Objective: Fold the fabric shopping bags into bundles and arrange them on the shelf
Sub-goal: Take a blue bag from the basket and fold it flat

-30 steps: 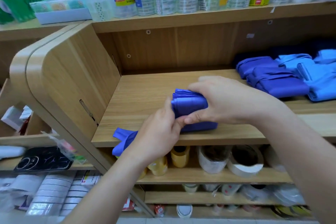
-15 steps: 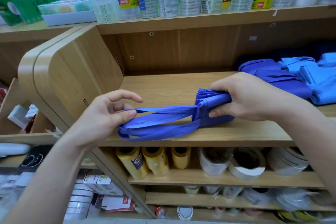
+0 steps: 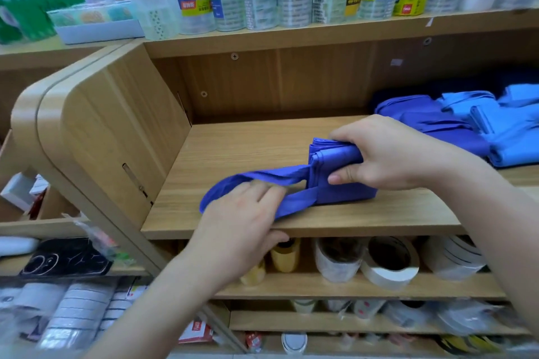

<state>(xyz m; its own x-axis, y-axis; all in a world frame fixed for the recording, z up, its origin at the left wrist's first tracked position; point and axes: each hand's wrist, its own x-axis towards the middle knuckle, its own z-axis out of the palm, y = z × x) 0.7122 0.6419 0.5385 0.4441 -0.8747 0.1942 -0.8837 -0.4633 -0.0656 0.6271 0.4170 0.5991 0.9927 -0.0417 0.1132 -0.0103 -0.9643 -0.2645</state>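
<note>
Since the earlier frame the left hand (image 3: 242, 218) has travelled right and down toward the bundle. The handle loop (image 3: 256, 181), taut then, now lies slack on the board. The wooden shelf (image 3: 291, 143) carries all items. At its right rear sits a stack of folded bags (image 3: 472, 137), dark blue and light blue. The dark blue bag bundle (image 3: 338, 186) rests near the shelf's front edge, left of that stack. Right hand (image 3: 396, 154): grip closed around the bundle's right end, thumb on the near face. Left hand: fingers laid over the loop; blur prevents confirming whether the grip pinches or only presses.
</note>
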